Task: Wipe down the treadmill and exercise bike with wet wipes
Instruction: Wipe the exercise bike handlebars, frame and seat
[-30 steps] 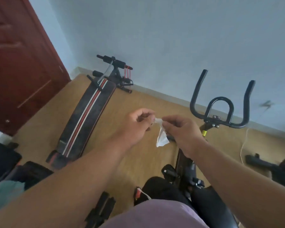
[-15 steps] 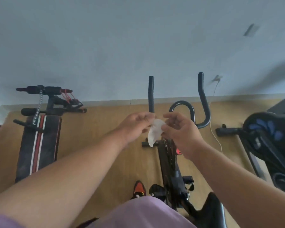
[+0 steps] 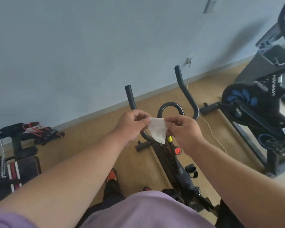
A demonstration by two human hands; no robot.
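A white wet wipe (image 3: pixel 157 130) hangs between both hands, stretched flat along its top edge. My left hand (image 3: pixel 132 127) pinches its left corner and my right hand (image 3: pixel 184 132) pinches its right corner. Right below and behind the wipe stands a black exercise bike (image 3: pixel 171 155) with curved handlebars (image 3: pixel 186 94), a yellow clip and a red knob on its frame. A second, larger exercise bike (image 3: pixel 257 106) with a blue-patterned flywheel stands at the right.
A black sit-up bench (image 3: pixel 15 167) with red and white stripes, a spring and red bands lies at the left. A thin white cable (image 3: pixel 211 129) runs from a wall socket across the wooden floor. My feet in orange-and-black shoes (image 3: pixel 112 175) stand beside the bike.
The view has swung right and tilted, bringing the second bike further into sight. Both hands have spread the wipe wider, so it now hangs as a flat sheet instead of a crumpled strip.
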